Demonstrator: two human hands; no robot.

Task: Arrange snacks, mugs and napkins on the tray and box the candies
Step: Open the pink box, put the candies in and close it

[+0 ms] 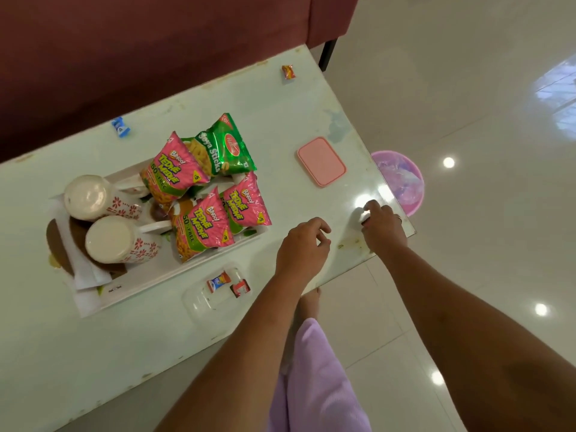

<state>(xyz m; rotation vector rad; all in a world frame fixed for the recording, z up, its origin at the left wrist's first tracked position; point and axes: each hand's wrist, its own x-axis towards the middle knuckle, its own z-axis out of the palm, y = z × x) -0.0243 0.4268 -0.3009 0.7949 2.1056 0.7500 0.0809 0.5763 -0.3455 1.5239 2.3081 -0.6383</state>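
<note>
- Right hand (381, 227) is closing its fingers (372, 210) on a small white candy (361, 217) at the bench's (311, 113) 3 o'clock edge; pinch it firmly.
- Left hand (300, 247) is hovering, fingers loosely curled, holding nothing.
- Clear box (215, 294) is waiting at 6 o'clock.

Home (sofa (140, 51), tiled floor (467, 88))

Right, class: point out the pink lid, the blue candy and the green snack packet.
pink lid (321, 161), head view, middle of its top.
blue candy (121, 126), head view, middle of the wrapper.
green snack packet (229, 146), head view, its printed front.
</note>
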